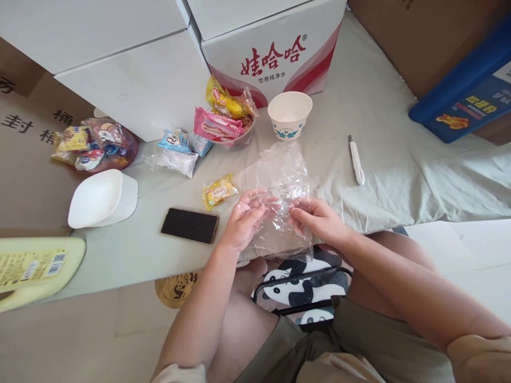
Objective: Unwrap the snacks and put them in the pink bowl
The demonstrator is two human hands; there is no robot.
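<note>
Clear, crinkled plastic bag (293,183) at centre of frame, between hands. Right hand (315,215): thumb and fingers pinching film. Left hand (247,218): fingers loosely bent at film; whether gripping, cannot tell. Left of centre: small yellow-wrapped snack packet (219,191), black rectangular phone (189,225). Upper centre: white, blue-patterned paper bowl (290,119). All on pale green cloth-covered surface (399,165).

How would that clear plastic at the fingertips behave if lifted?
The clear plastic would probably flop, as its wrinkles suggest it holds little shape. It looks thin, so it's likely light. Its glossy surface may feel slippery.
</note>
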